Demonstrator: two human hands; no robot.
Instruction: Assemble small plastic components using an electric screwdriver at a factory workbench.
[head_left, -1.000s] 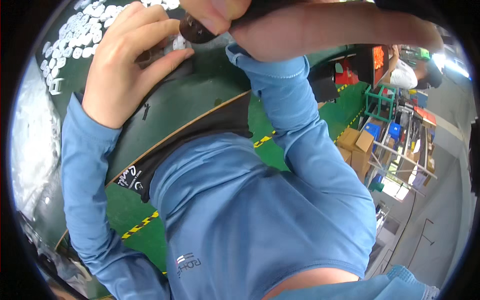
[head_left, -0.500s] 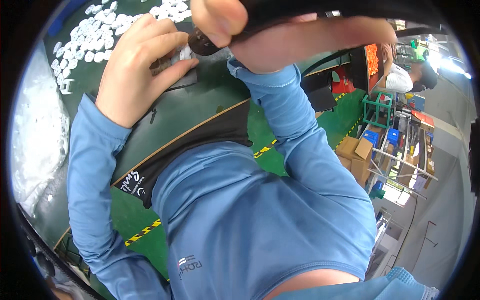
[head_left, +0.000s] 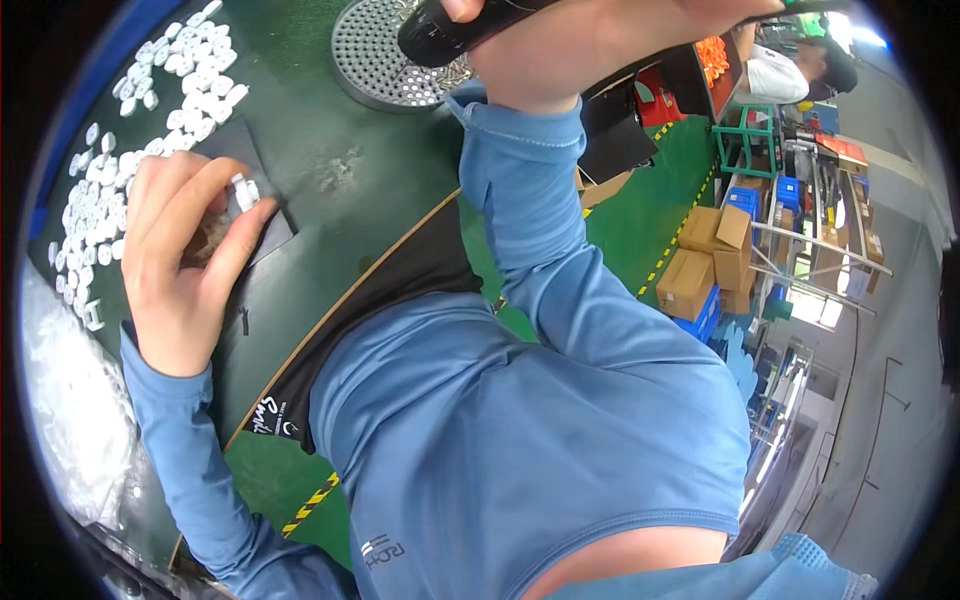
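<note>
My left hand point(head_left: 175, 255) pinches a small white plastic part point(head_left: 243, 192) between thumb and index finger. That part is over a dark flat plate point(head_left: 275, 228) on the green table, and the fingers partly cover it. My right hand point(head_left: 600, 55) is wrapped round a black electric screwdriver point(head_left: 450, 32) at the top edge; its tip is out of view. Below the screwdriver stands a round grey tray with holes point(head_left: 365, 65), with small metal screws point(head_left: 455, 75) in it. Many similar white parts point(head_left: 205, 85) lie loose beyond my left hand.
A clear plastic bag point(head_left: 75, 400) lies at the table's left side. The table's wooden edge point(head_left: 350, 300) runs in front of my body. To the right are a black box point(head_left: 615, 135), cardboard boxes point(head_left: 690, 280), a green stool frame point(head_left: 745, 140) and another person point(head_left: 775, 75).
The white part in my left hand is now well apart from the screwdriver, which was close to it before. The perforated tray has come into view as the view shifted.
</note>
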